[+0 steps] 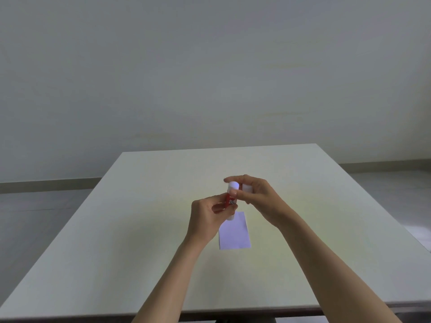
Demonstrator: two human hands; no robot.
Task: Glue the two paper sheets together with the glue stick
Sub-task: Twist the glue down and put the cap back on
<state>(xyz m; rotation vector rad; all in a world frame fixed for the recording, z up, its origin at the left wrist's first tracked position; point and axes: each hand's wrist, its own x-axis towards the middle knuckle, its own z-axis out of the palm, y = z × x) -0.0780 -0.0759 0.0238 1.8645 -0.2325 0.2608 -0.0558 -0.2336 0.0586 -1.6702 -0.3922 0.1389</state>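
Nearest, below and just behind the hands, a single white paper sheet [234,231] is seen flat on the table [140,229]; whether a second sheet lies under it cannot be told. Above it the red glue stick [231,201] is gripped upright by the left hand [205,217]. Its white upper end is pinched by the right hand [256,197], in which a white piece, probably the cap [246,188], is also held. If the cap is fumbled, it could be dropped; the loose sheet could be shifted once glue is rubbed on.
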